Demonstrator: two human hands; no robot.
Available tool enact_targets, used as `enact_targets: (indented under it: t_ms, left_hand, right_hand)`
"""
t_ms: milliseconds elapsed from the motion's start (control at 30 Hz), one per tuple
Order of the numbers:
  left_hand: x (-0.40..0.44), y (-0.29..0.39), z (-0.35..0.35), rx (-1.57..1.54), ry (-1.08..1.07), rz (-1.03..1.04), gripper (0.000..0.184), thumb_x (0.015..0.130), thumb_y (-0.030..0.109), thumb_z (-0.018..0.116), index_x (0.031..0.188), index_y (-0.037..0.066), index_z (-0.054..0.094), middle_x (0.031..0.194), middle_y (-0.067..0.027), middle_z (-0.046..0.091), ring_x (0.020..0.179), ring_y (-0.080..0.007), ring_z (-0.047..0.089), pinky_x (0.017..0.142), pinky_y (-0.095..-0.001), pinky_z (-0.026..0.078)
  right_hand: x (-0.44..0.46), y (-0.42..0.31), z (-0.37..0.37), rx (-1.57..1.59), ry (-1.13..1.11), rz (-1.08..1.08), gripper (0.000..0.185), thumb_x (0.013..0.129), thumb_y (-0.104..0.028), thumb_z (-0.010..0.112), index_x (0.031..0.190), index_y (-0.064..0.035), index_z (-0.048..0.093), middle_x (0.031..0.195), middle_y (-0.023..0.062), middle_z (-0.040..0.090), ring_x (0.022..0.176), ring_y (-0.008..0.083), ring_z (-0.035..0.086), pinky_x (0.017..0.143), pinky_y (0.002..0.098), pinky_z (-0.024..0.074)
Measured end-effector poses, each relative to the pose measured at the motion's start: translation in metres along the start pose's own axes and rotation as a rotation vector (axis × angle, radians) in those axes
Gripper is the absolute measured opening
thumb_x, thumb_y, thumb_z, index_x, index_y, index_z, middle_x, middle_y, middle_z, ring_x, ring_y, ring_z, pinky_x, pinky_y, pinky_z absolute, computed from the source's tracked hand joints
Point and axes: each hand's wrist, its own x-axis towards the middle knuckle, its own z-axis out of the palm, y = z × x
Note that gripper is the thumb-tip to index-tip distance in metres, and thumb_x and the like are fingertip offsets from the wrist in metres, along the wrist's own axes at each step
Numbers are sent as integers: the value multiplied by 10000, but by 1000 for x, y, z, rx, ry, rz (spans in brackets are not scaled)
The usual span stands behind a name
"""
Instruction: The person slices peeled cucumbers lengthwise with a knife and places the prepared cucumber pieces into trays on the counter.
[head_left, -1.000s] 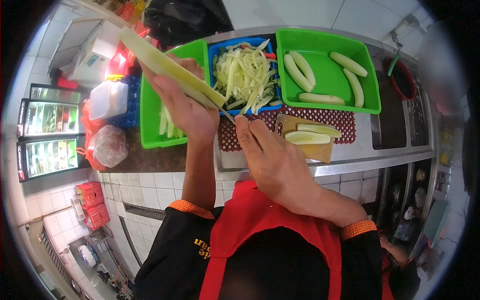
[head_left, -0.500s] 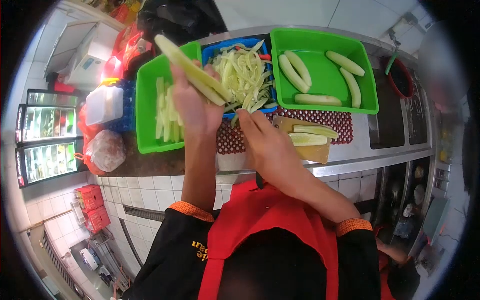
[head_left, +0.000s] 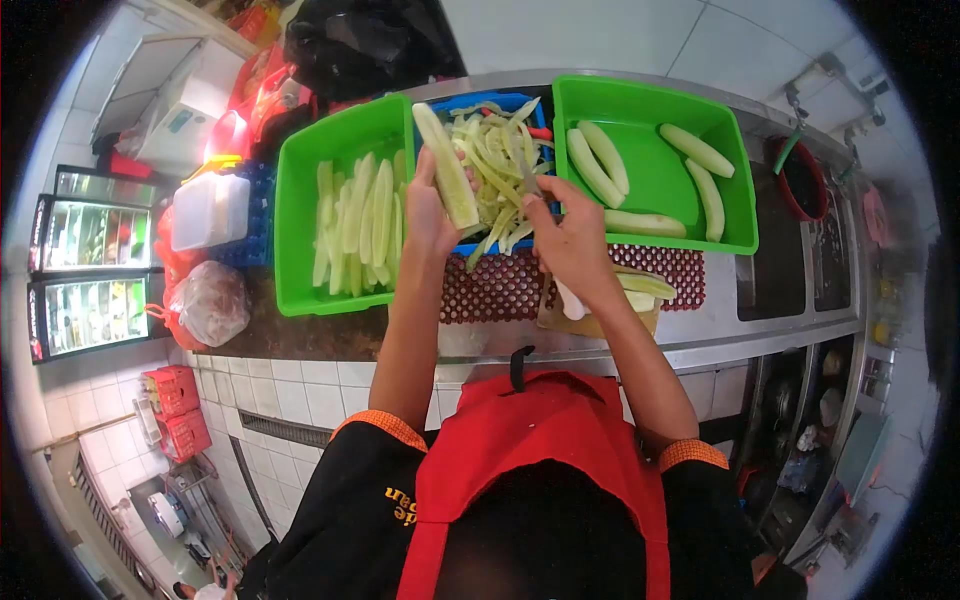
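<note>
My left hand point(head_left: 430, 225) is wrapped round a long piece of peeled cucumber point(head_left: 447, 170), held tilted above the blue tray's left side. The fingers of my right hand point(head_left: 578, 240) close on a knife point(head_left: 528, 180); its narrow blade points away over the tray, and its pale handle end shows below the palm. Pale cucumber cores and scraps point(head_left: 490, 140) are heaped in the blue tray point(head_left: 475, 101) beneath both hands. To the right, cut cucumber pieces point(head_left: 645, 286) lie on a cutting board point(head_left: 640, 322), partly hidden by my right forearm.
The left green tub point(head_left: 298, 240) contains several cucumber strips point(head_left: 365, 215). Several whole peeled cucumbers point(head_left: 695, 150) lie in the right green tub point(head_left: 640, 150). A perforated red mat point(head_left: 490, 290) is under the work area. Plastic bags point(head_left: 210, 303) stand at the left; a sink point(head_left: 775, 250) is at right.
My left hand has turned the cucumber more upright and brought it right, over the blue tray. My right hand has shifted right and away from me, and the knife blade now shows.
</note>
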Motion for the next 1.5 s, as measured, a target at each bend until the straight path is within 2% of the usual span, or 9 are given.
enact_targets:
  t_ms: [200, 333, 500, 600, 967, 1167, 1300, 1400, 1500]
  left_hand:
    - [-7, 57, -28, 627, 123, 69, 462, 1011, 332, 383, 1360, 31, 408, 1056, -99, 542, 956, -197, 555, 838, -338, 467]
    - [22, 90, -71, 1651, 533, 811, 442, 956, 200, 508, 1343, 6, 423, 1072, -181, 536, 1004, -242, 513, 921, -407, 396]
    - [-30, -2, -22, 1432, -492, 742, 260, 947, 138, 500, 1173, 23, 559, 1039, -84, 549, 996, -186, 531, 906, -325, 422]
    - [-78, -95, 43, 1301, -960, -66, 301, 916, 139, 549, 1204, 53, 562, 1156, -140, 546, 1052, -248, 548, 921, -374, 438]
    - [-57, -281, 37, 2061, -1170, 208, 526, 781, 290, 680, 1229, 48, 548, 1272, -185, 489, 1211, -375, 468, 964, -509, 425]
    - [-25, -285, 16, 1699, -1104, 352, 412, 859, 275, 645, 1125, -3, 501, 1218, -209, 527, 958, -423, 579, 836, -443, 492]
    - [-44, -217, 69, 1324, -1152, -69, 299, 925, 303, 586, 1033, 51, 468, 943, -114, 540, 767, -248, 528, 672, -347, 452]
    - [-56, -174, 87, 395, -789, -934, 498, 1010, 450, 319, 1323, 70, 396, 857, -26, 419, 693, -142, 391, 621, -268, 380]
    - [-79, -142, 100, -14, -769, -842, 573, 1004, 467, 302, 1417, 70, 310, 894, -36, 435, 756, -154, 410, 648, -265, 382]
  right_hand:
    - [-9, -8, -45, 185, -1, 447, 248, 904, -133, 587, 1075, 46, 602, 820, 102, 609, 516, 153, 568, 461, 298, 451]
    - [-44, 18, -102, 221, 184, 419, 270, 931, -132, 564, 1134, 46, 566, 881, 67, 562, 440, 99, 489, 341, 253, 361]
    - [-94, 36, -156, 175, 412, 524, 264, 934, -124, 541, 1141, 38, 562, 803, 68, 563, 453, 101, 490, 359, 255, 385]
    - [-121, 31, -163, 135, 515, 550, 231, 936, -137, 536, 1084, 37, 567, 766, 59, 544, 453, 99, 496, 358, 248, 392]
    - [-208, 39, -172, 168, 780, 653, 216, 939, -161, 541, 1057, 19, 554, 777, 43, 520, 453, 103, 504, 341, 255, 393]
    - [-224, 39, -176, 203, 809, 654, 236, 949, -172, 537, 1106, 2, 565, 800, 40, 528, 457, 92, 499, 362, 247, 410]
    - [-217, 26, -173, 258, 811, 588, 276, 942, -153, 539, 1152, 26, 554, 890, 92, 582, 480, 119, 526, 391, 264, 410]
    - [-201, 10, -164, 318, 768, 532, 267, 955, -160, 531, 1163, 6, 545, 844, 66, 556, 469, 100, 509, 379, 245, 403]
    - [-181, -16, -150, 351, 672, 511, 260, 966, -162, 523, 1175, -8, 538, 809, 43, 537, 458, 82, 486, 372, 226, 386]
